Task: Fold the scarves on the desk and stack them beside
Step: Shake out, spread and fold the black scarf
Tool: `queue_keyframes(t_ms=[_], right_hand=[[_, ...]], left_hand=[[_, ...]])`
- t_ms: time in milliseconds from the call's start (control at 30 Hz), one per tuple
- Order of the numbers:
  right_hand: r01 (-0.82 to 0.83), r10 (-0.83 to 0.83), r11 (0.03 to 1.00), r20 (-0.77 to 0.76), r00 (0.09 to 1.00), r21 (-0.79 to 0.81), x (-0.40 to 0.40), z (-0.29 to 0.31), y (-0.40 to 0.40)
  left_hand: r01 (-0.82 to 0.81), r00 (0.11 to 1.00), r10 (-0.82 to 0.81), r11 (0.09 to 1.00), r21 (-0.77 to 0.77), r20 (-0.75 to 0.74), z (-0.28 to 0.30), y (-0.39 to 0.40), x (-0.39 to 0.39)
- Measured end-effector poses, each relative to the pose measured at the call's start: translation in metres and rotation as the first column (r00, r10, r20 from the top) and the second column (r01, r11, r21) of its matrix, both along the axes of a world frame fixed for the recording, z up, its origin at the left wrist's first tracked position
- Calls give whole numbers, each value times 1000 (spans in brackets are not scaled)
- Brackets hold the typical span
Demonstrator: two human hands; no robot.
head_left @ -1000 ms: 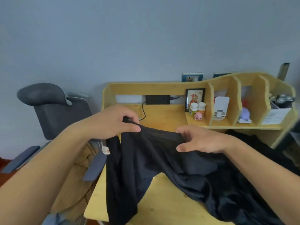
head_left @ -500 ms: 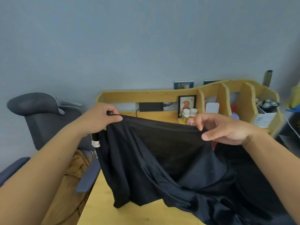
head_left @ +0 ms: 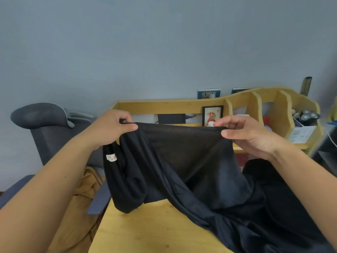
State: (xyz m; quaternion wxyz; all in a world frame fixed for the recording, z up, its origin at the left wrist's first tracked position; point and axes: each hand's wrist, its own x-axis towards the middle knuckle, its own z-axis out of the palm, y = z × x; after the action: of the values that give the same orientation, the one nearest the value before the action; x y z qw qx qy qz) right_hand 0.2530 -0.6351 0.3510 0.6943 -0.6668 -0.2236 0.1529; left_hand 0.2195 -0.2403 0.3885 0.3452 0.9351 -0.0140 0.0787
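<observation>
Hands spread wider; left hand (head_left: 111, 127), right hand (head_left: 248, 132) pinch sheer black scarf (head_left: 182, 161).

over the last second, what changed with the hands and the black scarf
Both hands moved apart and upward: the left hand and right hand now pinch the black scarf along a stretched top edge. Its lower end still trails on the desk.

A: Where's the scarf (head_left: 182, 161)?

B: Between the left hand (head_left: 111, 127) and right hand (head_left: 249, 134), above the desk (head_left: 145, 232); its lower part lies on the desk to the right.

A: Behind it?

B: The shelf (head_left: 273, 114) at the desk's back, a picture (head_left: 212, 115) in it. A chair (head_left: 54, 136) stands left of the desk.
</observation>
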Motion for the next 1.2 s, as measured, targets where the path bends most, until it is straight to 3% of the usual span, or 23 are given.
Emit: queue_keyframes(t_ms=[67, 133, 167, 233, 300, 333, 400, 500, 567, 667, 867, 1000, 1100, 1200], right_hand=[[-43, 42, 998, 12, 999, 56, 2, 2, 0], [15, 12, 991, 199, 980, -133, 8, -2, 1], [149, -12, 944, 423, 906, -294, 10, -5, 2], [453, 121, 765, 794, 596, -457, 15, -23, 5], [626, 302, 617, 878, 372, -477, 12, -49, 11], [683, 361, 543, 870, 336, -489, 11, -67, 13], [742, 385, 407, 837, 389, -533, 6, -107, 17], [749, 327, 286, 796, 510, -597, -8, -156, 23], [758, 274, 304, 815, 510, -577, -26, -174, 31], [762, 291, 415, 866, 407, -497, -49, -192, 53], [698, 105, 485, 827, 553, -528, -59, -211, 98], [733, 10, 399, 802, 597, -551, -55, -211, 116], [755, -42, 388, 808, 588, -529, -50, -207, 126], [759, -3, 354, 811, 585, -546, -50, -205, 135]], left_hand=[[12, 1000, -12, 1000, 10, -19, 1, 1, -2], [-4, 1000, 4, 1000, 5, -20, 4, 3, -4], [-20, 1000, 19, 1000, -8, -6, 6, 4, -4], [-38, 999, 40, 998, -53, 29, 9, 2, -5], [-39, 997, 44, 996, -75, 70, 12, -5, -5], [-38, 995, 46, 996, -80, 93, 14, -9, -5], [-36, 989, 50, 994, -101, 141, 18, -15, -6], [-50, 979, 79, 986, -156, 187, 26, -17, -9], [-69, 974, 108, 979, -192, 200, 31, -16, -10], [-83, 973, 126, 972, -219, 194, 34, -18, -12], [-89, 976, 130, 970, -225, 174, 31, -26, -13], [-87, 975, 134, 965, -248, 180, 33, -25, -16], [-82, 973, 134, 961, -262, 187, 35, -21, -18], [-91, 968, 150, 956, -278, 201, 38, -15, -20]])
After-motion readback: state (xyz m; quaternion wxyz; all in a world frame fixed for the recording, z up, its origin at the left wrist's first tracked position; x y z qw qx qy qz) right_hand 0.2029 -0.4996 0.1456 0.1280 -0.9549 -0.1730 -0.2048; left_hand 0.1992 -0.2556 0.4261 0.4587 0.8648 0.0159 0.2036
